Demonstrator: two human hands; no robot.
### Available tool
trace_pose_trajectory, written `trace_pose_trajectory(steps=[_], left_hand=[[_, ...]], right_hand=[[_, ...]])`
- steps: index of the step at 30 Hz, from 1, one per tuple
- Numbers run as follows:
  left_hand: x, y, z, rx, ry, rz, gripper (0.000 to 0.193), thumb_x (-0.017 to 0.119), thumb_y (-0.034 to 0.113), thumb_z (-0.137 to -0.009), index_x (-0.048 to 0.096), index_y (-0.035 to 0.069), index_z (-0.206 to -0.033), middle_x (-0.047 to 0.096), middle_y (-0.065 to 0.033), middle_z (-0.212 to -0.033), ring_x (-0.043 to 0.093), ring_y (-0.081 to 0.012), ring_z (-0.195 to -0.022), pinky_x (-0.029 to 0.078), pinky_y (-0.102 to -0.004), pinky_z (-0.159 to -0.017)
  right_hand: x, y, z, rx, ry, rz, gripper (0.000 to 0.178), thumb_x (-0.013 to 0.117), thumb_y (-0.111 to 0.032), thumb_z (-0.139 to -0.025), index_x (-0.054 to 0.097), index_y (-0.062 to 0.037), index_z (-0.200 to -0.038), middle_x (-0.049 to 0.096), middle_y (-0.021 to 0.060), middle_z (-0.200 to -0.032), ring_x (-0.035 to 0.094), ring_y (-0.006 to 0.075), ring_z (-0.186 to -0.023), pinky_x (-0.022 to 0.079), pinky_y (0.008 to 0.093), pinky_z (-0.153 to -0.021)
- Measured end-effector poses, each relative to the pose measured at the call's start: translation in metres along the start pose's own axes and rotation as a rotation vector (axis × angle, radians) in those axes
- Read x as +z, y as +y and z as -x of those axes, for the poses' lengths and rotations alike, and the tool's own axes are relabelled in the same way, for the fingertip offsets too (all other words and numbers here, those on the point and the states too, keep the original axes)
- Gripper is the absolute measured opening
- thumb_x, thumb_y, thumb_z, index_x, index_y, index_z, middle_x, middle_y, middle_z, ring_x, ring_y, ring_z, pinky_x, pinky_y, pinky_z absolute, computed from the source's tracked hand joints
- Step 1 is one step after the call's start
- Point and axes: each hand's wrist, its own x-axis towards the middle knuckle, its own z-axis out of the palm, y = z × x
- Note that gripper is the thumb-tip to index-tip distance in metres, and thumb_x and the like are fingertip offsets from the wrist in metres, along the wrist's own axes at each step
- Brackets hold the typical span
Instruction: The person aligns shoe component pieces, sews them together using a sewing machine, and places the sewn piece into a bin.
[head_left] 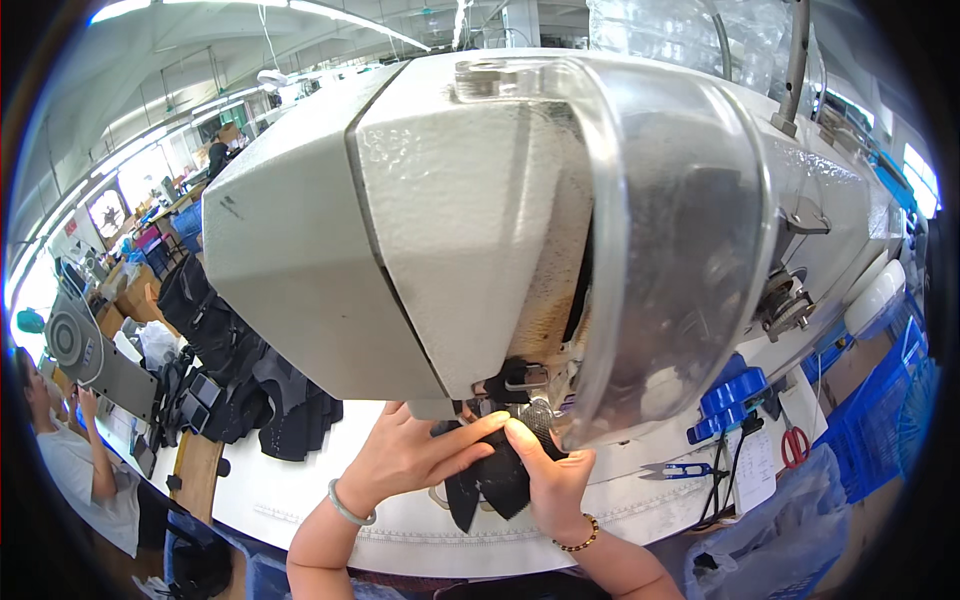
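A black fabric piece [505,482] with pointed lower ends lies under the head of a large pale sewing machine [290,240], beside the metal parts around its needle. My left hand [405,460] rests on the fabric from the left, its index finger and thumb stretched out across it. From the right, my right hand [553,485] grips the fabric's edge, thumb on top. The left index fingertip and right thumb nearly meet. Machine and fingers hide the fabric's far part and the needle point.
A clear plastic shield [680,240] bulges over the work. Stacked black pieces [290,405] lie left. Blue-handled thread snips [678,470], red-handled scissors [795,447] and a blue device [733,398] are right. Another person [90,480] sits far left.
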Motion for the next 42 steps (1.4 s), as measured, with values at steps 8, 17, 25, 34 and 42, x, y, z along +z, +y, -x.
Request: trace_pose_trajectory(steps=[8, 17, 25, 34, 42], left_hand=[[0.000, 0.006, -0.008, 0.133, 0.072, -0.007, 0.030, 0.070, 0.010, -0.070, 0.067, 0.009, -0.100, 0.060, -0.0011, -0.102, 0.059, -0.0188, -0.092, 0.050, -0.0312, -0.075], [0.008, 0.006, -0.004, 0.085, 0.119, -0.093, 0.027, 0.070, 0.008, -0.067, 0.068, 0.006, -0.094, 0.062, -0.0014, -0.098, 0.061, -0.0177, -0.088, 0.052, -0.0298, -0.068], [0.011, 0.018, -0.008, 0.120, 0.175, -0.209, 0.029, 0.070, 0.010, -0.065, 0.068, 0.008, -0.094, 0.062, -0.0009, -0.098, 0.058, -0.0143, -0.077, 0.048, -0.0264, -0.062], [0.013, 0.028, -0.011, 0.164, 0.211, -0.315, 0.032, 0.065, 0.008, -0.065, 0.066, 0.001, -0.096, 0.059, -0.0080, -0.096, 0.060, -0.0197, -0.087, 0.046, -0.0276, -0.065], [0.016, 0.050, -0.019, 0.163, 0.200, -0.486, 0.025, 0.064, 0.002, -0.067, 0.064, -0.002, -0.092, 0.061, -0.0115, -0.094, 0.062, -0.0259, -0.089, 0.051, -0.0320, -0.074]], right_hand=[[-0.005, -0.002, 0.001, -0.010, 0.009, 0.100, 0.014, 0.069, -0.010, -0.081, 0.063, -0.0012, -0.071, 0.054, -0.0074, -0.064, 0.042, -0.0015, -0.054, 0.032, 0.0160, -0.046], [-0.016, -0.035, 0.012, 0.356, -0.445, 0.216, 0.028, 0.060, -0.024, -0.088, 0.061, -0.0005, -0.072, 0.062, 0.0043, -0.064, 0.051, 0.0052, -0.042, 0.037, 0.0191, -0.037], [-0.033, -0.021, 0.001, 0.277, -0.519, 0.204, 0.027, 0.053, -0.021, -0.091, 0.058, 0.0002, -0.075, 0.061, 0.0085, -0.059, 0.054, 0.0099, -0.040, 0.037, 0.0190, -0.035], [-0.035, -0.018, 0.001, 0.247, -0.401, 0.110, 0.031, 0.058, -0.024, -0.088, 0.060, -0.0019, -0.066, 0.059, 0.0038, -0.056, 0.052, 0.0071, -0.043, 0.035, 0.0179, -0.039], [-0.034, -0.010, -0.003, 0.074, -0.183, -0.050, 0.013, 0.059, -0.008, -0.084, 0.059, -0.0014, -0.072, 0.051, -0.0021, -0.054, 0.040, 0.0042, -0.040, 0.029, 0.0190, -0.039]])
